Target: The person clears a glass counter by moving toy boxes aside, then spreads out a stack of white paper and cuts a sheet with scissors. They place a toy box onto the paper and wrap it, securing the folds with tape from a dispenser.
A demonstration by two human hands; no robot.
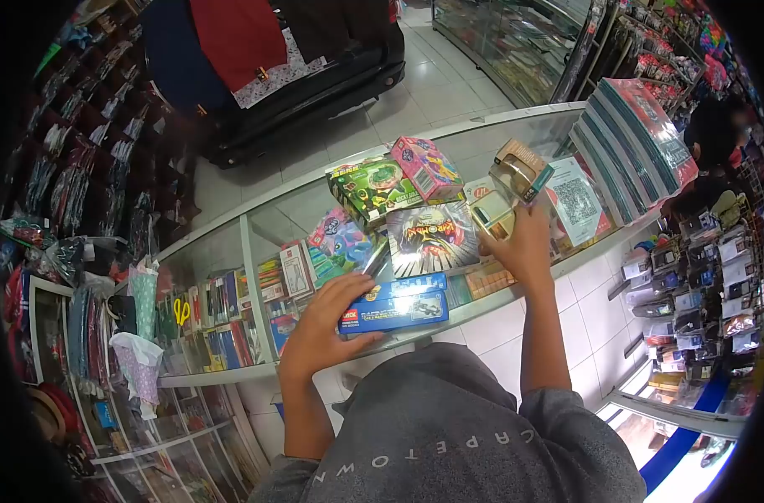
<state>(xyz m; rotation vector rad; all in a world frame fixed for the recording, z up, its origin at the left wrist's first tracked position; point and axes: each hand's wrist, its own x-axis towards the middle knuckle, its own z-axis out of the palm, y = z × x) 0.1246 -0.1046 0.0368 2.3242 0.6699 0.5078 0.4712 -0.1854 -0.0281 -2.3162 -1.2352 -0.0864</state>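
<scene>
My left hand (327, 318) lies around the left end of a blue toy box (407, 310), fingers on its top and thumb along its near edge. My right hand (520, 243) grips a small pale box (492, 216) between thumb and fingers. Just beyond its fingertips stands a brown and teal box with a clear window (520, 170). Between my hands lies a white box with a colourful monster print (432, 239). Behind that are a green toy box (373, 189) and a pink toy box (428, 168). A pink and blue pack (341, 237) sits to the left.
These boxes stand on a glass display counter (239, 199) with stationery inside. At its right end are a printed QR code sheet (579, 197) and a tall stack of books (629, 151). Clothes hang over a black case (315, 101) beyond. Packaged goods hang right; yellow scissors (181, 312) left.
</scene>
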